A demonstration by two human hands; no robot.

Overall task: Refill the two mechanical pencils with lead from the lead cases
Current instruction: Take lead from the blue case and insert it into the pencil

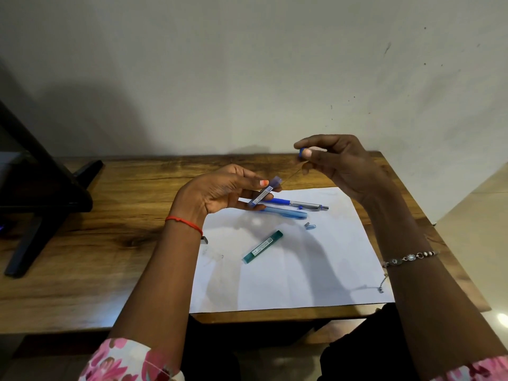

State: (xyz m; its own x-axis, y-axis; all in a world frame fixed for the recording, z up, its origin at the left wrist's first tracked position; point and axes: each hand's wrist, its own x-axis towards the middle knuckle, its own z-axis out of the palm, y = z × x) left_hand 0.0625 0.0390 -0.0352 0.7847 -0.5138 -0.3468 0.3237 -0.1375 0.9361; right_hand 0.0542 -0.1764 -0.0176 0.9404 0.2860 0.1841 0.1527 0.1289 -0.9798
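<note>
My left hand (220, 192) holds a blue lead case (266, 191) tilted, its open end up to the right. My right hand (335, 163) is raised to the right, pinching a small blue cap (301, 153) between thumb and forefinger; a thin lead seems to run from those fingers toward the case. Two mechanical pencils lie side by side on the white paper (316, 270): a blue-and-silver pencil (298, 203) and a light blue pencil (286, 213). A green lead case (262, 247) lies on the paper nearer me. Two small pencil caps (309, 226) rest right of the pencils.
The paper covers the right half of a wooden table (110, 243). A black stand (41, 193) occupies the table's left end. The wall runs just behind the table. The table's front edge is close to my lap.
</note>
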